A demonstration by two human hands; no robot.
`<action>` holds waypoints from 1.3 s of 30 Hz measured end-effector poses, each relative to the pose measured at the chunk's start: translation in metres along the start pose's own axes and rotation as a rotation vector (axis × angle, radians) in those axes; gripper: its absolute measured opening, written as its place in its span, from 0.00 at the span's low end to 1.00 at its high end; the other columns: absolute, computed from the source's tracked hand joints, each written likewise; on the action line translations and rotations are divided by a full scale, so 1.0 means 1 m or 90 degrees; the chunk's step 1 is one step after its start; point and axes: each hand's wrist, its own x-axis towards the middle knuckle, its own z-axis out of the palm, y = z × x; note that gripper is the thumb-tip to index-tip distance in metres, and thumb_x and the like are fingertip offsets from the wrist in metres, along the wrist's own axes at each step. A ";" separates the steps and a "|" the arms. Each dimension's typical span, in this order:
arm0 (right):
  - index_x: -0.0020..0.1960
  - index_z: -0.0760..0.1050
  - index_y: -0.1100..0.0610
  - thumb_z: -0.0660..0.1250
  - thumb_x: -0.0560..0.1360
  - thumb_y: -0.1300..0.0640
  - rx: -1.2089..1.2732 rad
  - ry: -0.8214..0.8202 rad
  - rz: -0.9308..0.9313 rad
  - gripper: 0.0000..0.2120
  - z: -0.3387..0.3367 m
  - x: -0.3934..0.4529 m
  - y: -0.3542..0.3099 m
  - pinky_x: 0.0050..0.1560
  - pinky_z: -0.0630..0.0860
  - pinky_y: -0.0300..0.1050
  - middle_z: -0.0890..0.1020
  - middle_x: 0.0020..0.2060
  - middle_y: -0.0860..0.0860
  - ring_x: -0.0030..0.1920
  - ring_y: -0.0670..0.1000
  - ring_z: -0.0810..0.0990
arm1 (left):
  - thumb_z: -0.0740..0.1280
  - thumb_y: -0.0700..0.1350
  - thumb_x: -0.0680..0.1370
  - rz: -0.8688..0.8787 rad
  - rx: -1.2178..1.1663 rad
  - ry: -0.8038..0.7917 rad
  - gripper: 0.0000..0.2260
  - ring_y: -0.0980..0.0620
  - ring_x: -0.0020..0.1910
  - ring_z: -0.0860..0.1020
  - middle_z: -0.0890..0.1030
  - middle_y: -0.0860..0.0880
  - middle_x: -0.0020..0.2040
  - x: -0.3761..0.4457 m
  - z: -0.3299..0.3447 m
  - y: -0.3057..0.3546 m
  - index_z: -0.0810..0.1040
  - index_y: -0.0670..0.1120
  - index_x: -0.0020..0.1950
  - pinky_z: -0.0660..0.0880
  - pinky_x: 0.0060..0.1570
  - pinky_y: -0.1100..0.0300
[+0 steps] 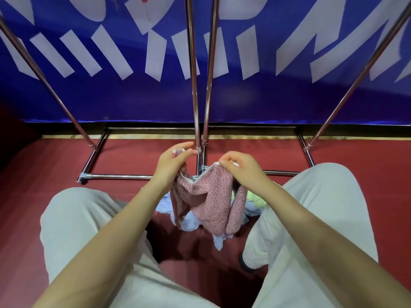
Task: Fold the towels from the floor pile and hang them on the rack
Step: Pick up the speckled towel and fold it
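Pink terry towel (209,201) hangs between the person's knees above the floor pile (193,221), its top edge pinched by the left hand (175,158) and right hand (240,167), which I reckon should find the corners and pull taut before folding.

Blue banner (133,96) behind red floor (355,156)

The tops of the rack poles (193,63) were cut off by the top edge. Most of the floor pile (189,221) was hidden behind the pink towel (209,201) and the knees. The towel's top corners were covered by the fingers (226,163).
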 end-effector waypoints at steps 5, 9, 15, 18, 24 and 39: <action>0.44 0.79 0.57 0.65 0.77 0.60 0.043 0.024 -0.024 0.05 0.006 0.007 -0.010 0.47 0.68 0.28 0.81 0.40 0.44 0.42 0.36 0.76 | 0.68 0.41 0.78 0.006 0.078 -0.098 0.14 0.65 0.28 0.75 0.81 0.52 0.36 -0.009 0.019 0.000 0.78 0.46 0.64 0.71 0.34 0.73; 0.44 0.79 0.56 0.65 0.77 0.60 0.049 0.054 -0.018 0.05 0.010 0.013 -0.008 0.47 0.69 0.32 0.81 0.40 0.44 0.44 0.42 0.77 | 0.68 0.41 0.78 0.009 0.118 -0.149 0.10 0.63 0.43 0.81 0.84 0.53 0.46 -0.011 0.021 -0.002 0.81 0.44 0.59 0.72 0.44 0.71; 0.42 0.77 0.52 0.65 0.77 0.60 0.028 0.084 -0.013 0.07 0.009 0.014 0.005 0.46 0.69 0.28 0.80 0.39 0.41 0.42 0.35 0.76 | 0.69 0.42 0.78 0.012 0.148 -0.140 0.06 0.54 0.47 0.80 0.84 0.46 0.47 -0.008 0.023 -0.009 0.83 0.43 0.50 0.75 0.52 0.57; 0.42 0.78 0.51 0.66 0.76 0.58 0.012 0.067 -0.006 0.06 0.007 0.011 0.011 0.45 0.70 0.31 0.81 0.38 0.42 0.42 0.38 0.77 | 0.69 0.41 0.77 0.053 0.161 -0.087 0.04 0.56 0.44 0.80 0.83 0.50 0.43 -0.006 0.023 -0.010 0.83 0.47 0.44 0.75 0.49 0.58; 0.39 0.75 0.44 0.66 0.76 0.49 -0.074 -0.001 0.001 0.06 0.011 0.001 0.027 0.45 0.72 0.46 0.81 0.37 0.47 0.41 0.48 0.78 | 0.69 0.42 0.77 0.223 0.386 -0.052 0.08 0.55 0.47 0.77 0.80 0.54 0.44 0.000 0.012 -0.017 0.79 0.55 0.42 0.71 0.50 0.61; 0.44 0.78 0.54 0.62 0.79 0.52 -0.221 -0.054 0.076 0.09 -0.014 -0.027 0.087 0.43 0.68 0.45 0.81 0.41 0.47 0.43 0.49 0.77 | 0.66 0.42 0.78 0.040 0.297 0.293 0.05 0.53 0.42 0.74 0.79 0.49 0.40 0.019 -0.054 -0.035 0.80 0.44 0.46 0.67 0.42 0.62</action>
